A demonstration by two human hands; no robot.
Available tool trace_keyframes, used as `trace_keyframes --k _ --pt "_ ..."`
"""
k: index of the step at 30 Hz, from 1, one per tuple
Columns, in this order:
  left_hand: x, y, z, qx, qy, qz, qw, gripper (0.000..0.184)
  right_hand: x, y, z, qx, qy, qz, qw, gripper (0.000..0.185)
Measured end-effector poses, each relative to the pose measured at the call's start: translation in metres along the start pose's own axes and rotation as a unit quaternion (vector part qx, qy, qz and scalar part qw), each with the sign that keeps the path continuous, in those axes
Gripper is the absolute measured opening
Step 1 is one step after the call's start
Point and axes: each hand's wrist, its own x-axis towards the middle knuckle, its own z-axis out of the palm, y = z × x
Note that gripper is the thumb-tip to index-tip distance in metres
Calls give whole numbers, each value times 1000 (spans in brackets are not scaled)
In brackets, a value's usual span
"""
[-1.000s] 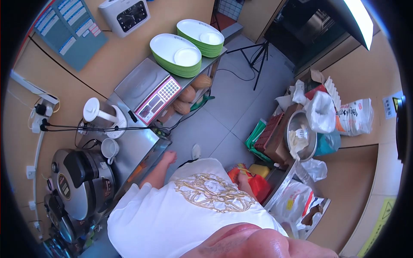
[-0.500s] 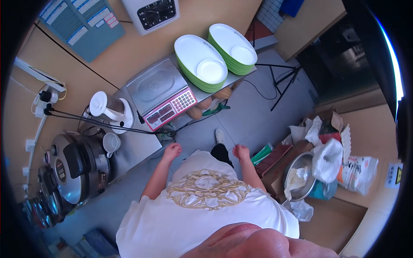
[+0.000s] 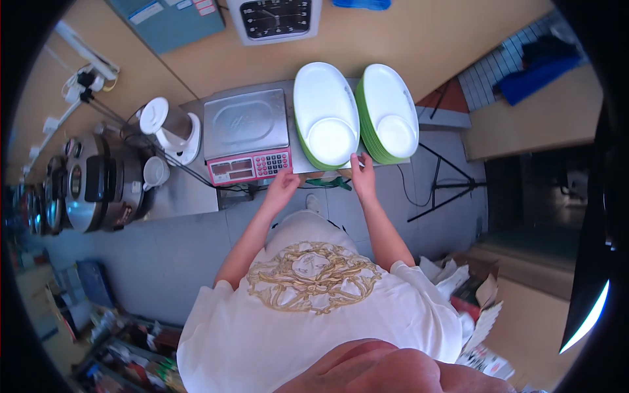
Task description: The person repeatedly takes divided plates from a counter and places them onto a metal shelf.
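Two stacks of oval white plates with green outsides stand side by side on the counter: the left stack (image 3: 321, 98) and the right stack (image 3: 386, 98). My right hand (image 3: 363, 177) is at the near end of the left stack, fingers pointing up by its rim, partly spread. Whether they touch the plates is unclear. My left hand (image 3: 283, 187) is loosely curled with nothing visible in it, just in front of the pink-fronted digital scale (image 3: 246, 128), near the keypad's right corner. The scale's metal pan holds nothing.
To the left stand a white-lidded jug (image 3: 171, 128), a white cup (image 3: 156, 172) and several cookers (image 3: 101, 183) along the counter (image 3: 187, 196). Cables cross in front of the scale. A black tripod (image 3: 442, 187) stands on the floor at right. A clock (image 3: 275, 16) is at the back.
I have come closer to the counter and my view has turned. Both hands have risen from my sides to its front edge, the right one to the left plate stack.
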Motion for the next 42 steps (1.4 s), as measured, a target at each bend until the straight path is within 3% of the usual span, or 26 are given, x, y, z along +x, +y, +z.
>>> trace_keyframes --k 3,11,15,18,22,24,32,36,42 --pt "25 14 26 56 50 62 995 64 35 8 12 -14 -42 7 999 87" --pt "30 18 59 40 127 69 989 66 52 23 18 11 -131 -69 989 68" --pt "24 8 63 49 138 63 987 63 49 6 16 14 -102 -140 985 61" --pt "15 21 63 53 153 64 985 59 48 -9 6 56 -133 -59 988 56" --pt "12 21 61 46 181 106 977 53 47 -10 -5 47 -103 -83 990 52" --pt "3 26 60 58 189 115 974 50 25 -45 -13 131 -91 -28 987 51" --pt "-32 31 40 -77 118 123 982 42 -19 -92 -32 320 -110 79 938 51" --pt "-58 21 17 -109 115 151 976 40 -60 -98 -28 336 -119 72 931 55" --pt "-129 30 -29 -293 125 88 944 43 -129 -123 7 334 -210 96 914 59"
